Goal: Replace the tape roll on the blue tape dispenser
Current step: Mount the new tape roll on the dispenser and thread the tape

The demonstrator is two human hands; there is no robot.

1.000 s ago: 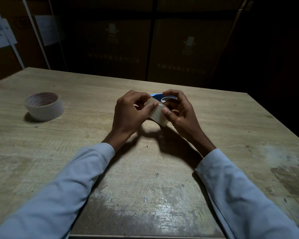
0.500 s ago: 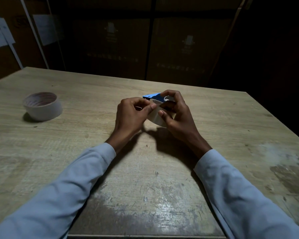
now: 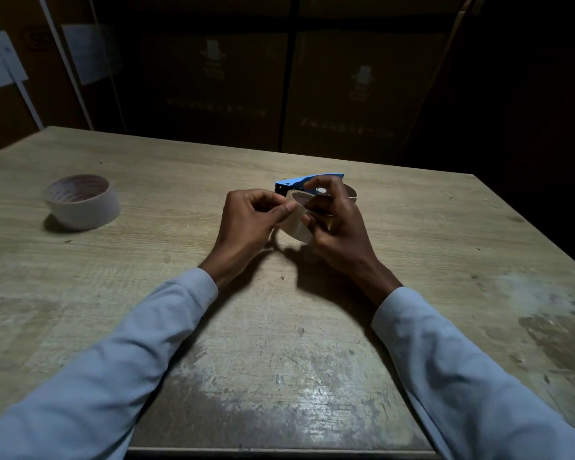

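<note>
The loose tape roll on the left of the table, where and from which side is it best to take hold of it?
Probably by its outer wall, from above. The loose tape roll lies flat on the table with its open core facing up and nothing close around it, so thumb and fingers can close on opposite sides of the wall. The left hand is the nearer one.

Taking the spare tape roll (image 3: 81, 201) at the far left as landmark: the table (image 3: 279, 360) lies bare all round it, so a hand can reach it from any side. To its right, mid-table, both hands (image 3: 253, 220) (image 3: 337, 224) and the blue tape dispenser (image 3: 307, 181) block the way. Nearer than the roll, two sleeves (image 3: 130, 353) cross the top. Beyond it, stacked cartons (image 3: 213, 81) seem to close off the far edge, though darkness hides the gap.
</note>
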